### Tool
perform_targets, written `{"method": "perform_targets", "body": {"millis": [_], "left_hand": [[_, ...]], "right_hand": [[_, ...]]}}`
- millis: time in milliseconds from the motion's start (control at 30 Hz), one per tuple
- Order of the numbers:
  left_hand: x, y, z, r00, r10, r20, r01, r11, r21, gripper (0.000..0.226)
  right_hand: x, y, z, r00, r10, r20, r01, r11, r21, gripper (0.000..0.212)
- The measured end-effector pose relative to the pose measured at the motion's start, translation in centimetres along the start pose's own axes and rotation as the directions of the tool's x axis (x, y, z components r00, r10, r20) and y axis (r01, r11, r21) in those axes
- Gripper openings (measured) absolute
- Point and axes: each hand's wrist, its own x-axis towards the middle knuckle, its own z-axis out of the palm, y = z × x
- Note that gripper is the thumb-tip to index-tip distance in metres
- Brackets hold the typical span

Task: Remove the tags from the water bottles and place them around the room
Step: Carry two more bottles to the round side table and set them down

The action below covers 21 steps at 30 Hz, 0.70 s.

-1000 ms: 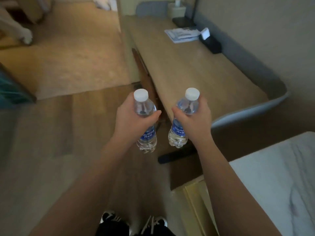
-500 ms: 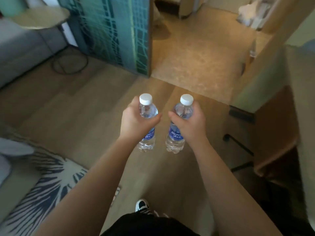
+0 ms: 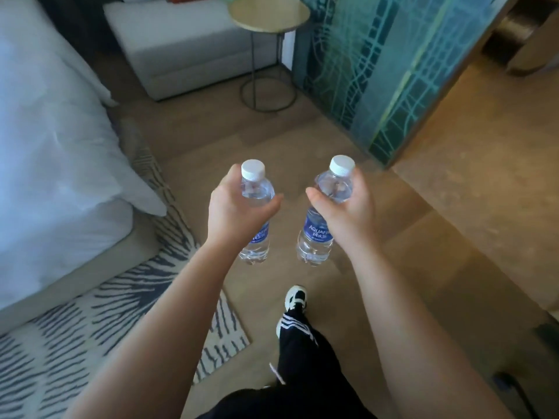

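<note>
I carry two small clear water bottles with white caps and blue labels, both upright in front of me above the wooden floor. My left hand [image 3: 234, 214] grips the left bottle [image 3: 256, 189] around its upper body, thumb across the front. My right hand [image 3: 348, 217] grips the right bottle [image 3: 334, 184] the same way. No tag shows on either bottle.
A bed [image 3: 51, 164] with white bedding stands at the left, on a striped grey rug [image 3: 90, 328]. A grey ottoman [image 3: 181, 46] and a round side table [image 3: 269, 10] stand ahead. A teal patterned partition [image 3: 378, 71] stands at right. My foot [image 3: 295, 297] steps forward on the floor.
My view has swung left from the desk, past the partition, to the bed and side table. Both hands keep the same hold on the bottles, now a little farther apart.
</note>
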Motion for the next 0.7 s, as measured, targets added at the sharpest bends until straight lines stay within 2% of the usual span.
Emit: {"method": "perform_targets", "body": {"millis": [200,433,700], "left_hand": [[11.6,-1.8,3.3,0.995,-0.057,-0.085,0.059,0.998,0.024,0.038],[28.3,-0.4,6.9,0.988,-0.048,-0.145,0.054,0.998,0.04,0.039],[43.7,-1.9,9.1,0.973,-0.088,-0.215,0.09,0.996,0.002,0.04]], "right_hand": [[13.0,1.1,5.2,0.997,-0.056,0.058,0.054,0.998,0.044,0.039],[30.7,-0.3,9.9,0.991,-0.101,0.085,0.098,0.994,0.041,0.042],[45.2,-0.5,16.2,0.975,-0.112,0.192,0.106,0.993,0.043,0.039]]}}
